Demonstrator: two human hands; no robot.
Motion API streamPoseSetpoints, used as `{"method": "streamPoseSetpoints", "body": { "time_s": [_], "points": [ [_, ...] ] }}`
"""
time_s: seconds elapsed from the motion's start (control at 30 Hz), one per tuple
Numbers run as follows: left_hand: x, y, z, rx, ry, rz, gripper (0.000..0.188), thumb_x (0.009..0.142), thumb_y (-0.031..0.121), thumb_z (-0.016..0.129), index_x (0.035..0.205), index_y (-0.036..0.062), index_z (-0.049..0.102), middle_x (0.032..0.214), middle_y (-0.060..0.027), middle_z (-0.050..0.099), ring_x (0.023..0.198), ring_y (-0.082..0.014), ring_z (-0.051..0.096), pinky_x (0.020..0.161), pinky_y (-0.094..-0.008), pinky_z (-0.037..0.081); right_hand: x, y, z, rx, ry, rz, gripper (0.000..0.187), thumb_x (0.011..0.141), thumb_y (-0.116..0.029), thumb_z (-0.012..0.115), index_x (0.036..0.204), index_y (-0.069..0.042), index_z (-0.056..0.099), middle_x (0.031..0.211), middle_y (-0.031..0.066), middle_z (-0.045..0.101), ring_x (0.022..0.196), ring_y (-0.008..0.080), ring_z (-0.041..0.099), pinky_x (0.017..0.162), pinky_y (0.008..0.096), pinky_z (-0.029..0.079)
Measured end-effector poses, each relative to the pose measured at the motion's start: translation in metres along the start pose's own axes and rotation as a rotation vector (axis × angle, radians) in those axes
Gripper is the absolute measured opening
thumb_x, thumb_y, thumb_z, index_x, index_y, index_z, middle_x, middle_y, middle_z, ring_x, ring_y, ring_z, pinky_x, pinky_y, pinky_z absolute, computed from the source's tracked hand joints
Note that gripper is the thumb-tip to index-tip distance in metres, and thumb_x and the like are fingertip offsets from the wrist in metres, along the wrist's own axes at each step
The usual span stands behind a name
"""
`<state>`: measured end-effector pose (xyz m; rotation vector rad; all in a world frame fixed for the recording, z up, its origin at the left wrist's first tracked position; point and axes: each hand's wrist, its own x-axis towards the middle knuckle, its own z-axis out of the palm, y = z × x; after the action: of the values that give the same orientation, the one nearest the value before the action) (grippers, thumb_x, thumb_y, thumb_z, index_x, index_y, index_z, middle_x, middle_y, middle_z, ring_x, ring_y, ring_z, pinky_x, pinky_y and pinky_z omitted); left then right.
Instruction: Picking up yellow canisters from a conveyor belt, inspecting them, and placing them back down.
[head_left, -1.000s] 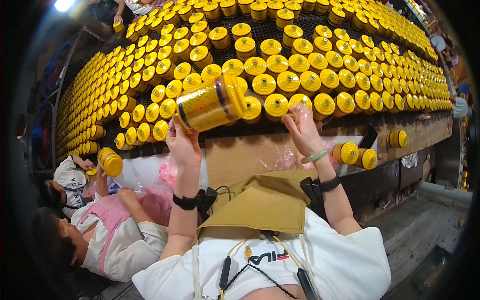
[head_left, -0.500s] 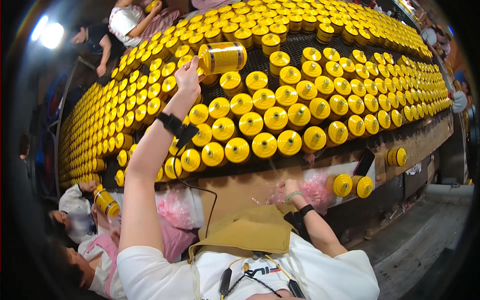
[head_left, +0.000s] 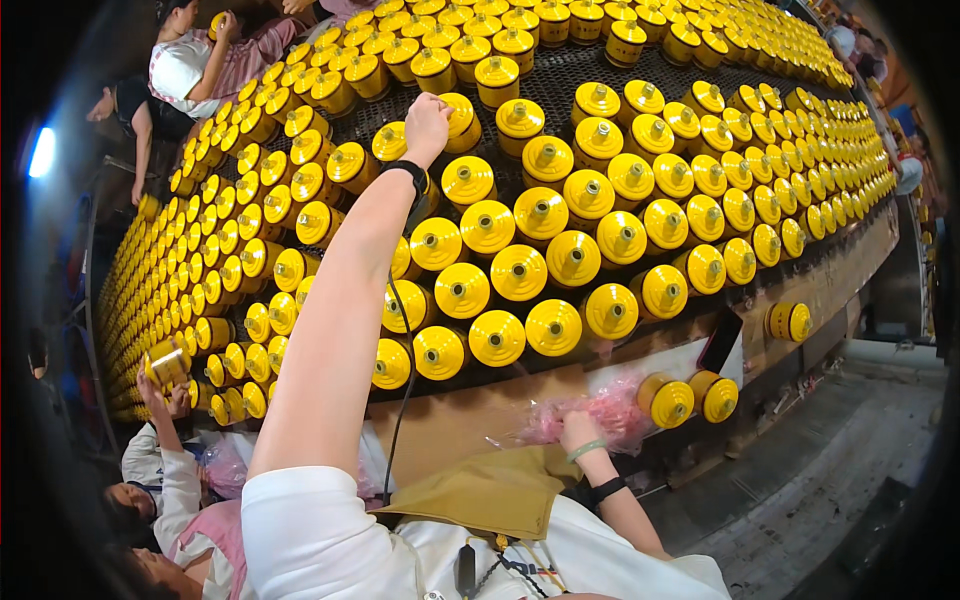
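Note:
Rows of yellow metal canisters [head_left: 519, 272] with stepped round tops and short threaded necks stand on a dark mesh surface. My left hand [head_left: 428, 128] reaches far out over them, fingers closed at the neck of one yellow canister [head_left: 462, 125] that stands upright in a gap. That neck is hidden behind the fingers. Near the front edge, my right hand [head_left: 580, 432] is closed in a heap of thin pink plastic film [head_left: 615, 408], fingertips partly covered by it. Two more canisters [head_left: 668, 402] stand just right of the film.
Brown cardboard [head_left: 430, 435] lies along the near edge. A dark phone [head_left: 720, 342] and a lone canister [head_left: 788, 322] sit to the right. Lower left, a co-worker's hand holds a canister [head_left: 168, 362]. Other people stand at the far left. A cable [head_left: 408, 400] hangs along my left forearm.
The canister in my left hand was held up sideways; now it stands upright among the others. My right hand is still at the pink film. The view has shifted, and the co-worker's canister is raised higher.

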<state>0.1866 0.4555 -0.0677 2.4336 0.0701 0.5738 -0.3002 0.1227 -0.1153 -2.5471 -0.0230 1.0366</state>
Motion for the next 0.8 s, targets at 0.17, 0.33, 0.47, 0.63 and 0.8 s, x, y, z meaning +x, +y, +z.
{"method": "streamPoseSetpoints", "body": {
  "time_s": [0.17, 0.33, 0.47, 0.63, 0.8],
  "points": [
    [-0.010, -0.004, 0.005, 0.303, -0.325, 0.014, 0.022, 0.076, 0.026, 0.073, 0.085, 0.0066, 0.073, 0.089, -0.0135, 0.069, 0.085, -0.0333, 0.065, 0.077, -0.0417, 0.051, 0.011, -0.028, -0.015, 0.124, 0.057, -0.064, 0.012, 0.079, -0.014, 0.063, 0.083, -0.005, 0.070, 0.085, 0.0207, 0.068, 0.081, 0.0384, 0.067, 0.073, 0.0474, 0.054],
    [-0.004, -0.023, -0.033, 0.053, -0.322, 0.099, 0.033, 0.071, 0.034, 0.078, 0.089, 0.0076, 0.074, 0.084, -0.0130, 0.070, 0.079, -0.0263, 0.068, 0.074, -0.0373, 0.053, 0.027, -0.056, -0.020, 0.080, 0.070, -0.166, 0.011, 0.078, -0.016, 0.066, 0.083, -0.006, 0.068, 0.087, 0.0176, 0.067, 0.080, 0.0372, 0.066, 0.073, 0.0466, 0.053],
    [-0.033, -0.027, -0.087, 0.350, -0.512, 0.019, 0.031, 0.070, 0.028, 0.079, 0.090, 0.0053, 0.072, 0.091, -0.0127, 0.070, 0.087, -0.0263, 0.068, 0.078, -0.0365, 0.053, 0.032, -0.059, -0.029, 0.148, 0.041, -0.161, 0.016, 0.078, -0.019, 0.068, 0.090, -0.007, 0.064, 0.093, 0.0155, 0.064, 0.083, 0.0363, 0.065, 0.074, 0.0461, 0.052],
    [-0.079, -0.072, -0.104, 0.326, -0.526, 0.059, 0.027, 0.072, 0.016, 0.075, 0.097, 0.0073, 0.070, 0.098, -0.0151, 0.067, 0.094, -0.0325, 0.064, 0.083, -0.0414, 0.051, 0.038, -0.070, -0.026, 0.090, -0.011, -0.212, 0.022, 0.080, -0.018, 0.067, 0.099, -0.009, 0.063, 0.099, 0.0164, 0.063, 0.087, 0.0368, 0.064, 0.076, 0.0469, 0.052],
    [-0.089, -0.044, -0.105, 0.325, -0.454, 0.054, 0.026, 0.076, 0.017, 0.072, 0.099, 0.0043, 0.069, 0.099, -0.0159, 0.066, 0.095, -0.0330, 0.064, 0.083, -0.0423, 0.051, 0.039, -0.070, -0.017, 0.135, 0.000, -0.311, 0.024, 0.081, -0.019, 0.066, 0.103, -0.009, 0.063, 0.100, 0.0168, 0.063, 0.089, 0.0375, 0.064, 0.077, 0.0479, 0.052]
  ]
}}
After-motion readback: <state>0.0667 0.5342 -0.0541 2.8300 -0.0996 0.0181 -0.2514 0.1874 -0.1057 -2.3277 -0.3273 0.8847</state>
